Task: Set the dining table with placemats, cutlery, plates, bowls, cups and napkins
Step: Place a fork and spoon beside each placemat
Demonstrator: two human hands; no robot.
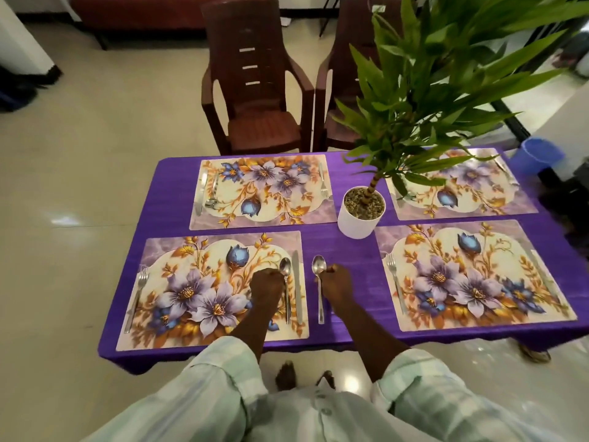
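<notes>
The person is standing at the near edge of the table (pixel 344 260), both arms reaching over the purple cloth. The right hand (pixel 334 283) is pinching a spoon (pixel 319 282) by its neck, holding it over the bare cloth between the two near placemats. The left hand (pixel 266 287) is hovering with fingers curled over the near left placemat (pixel 178 282), right beside another spoon (pixel 286 282) and a knife (pixel 297 285) lying along the mat's right edge; whether it is touching that spoon, I cannot tell. A fork (pixel 137 295) is lying on the mat's left side.
</notes>
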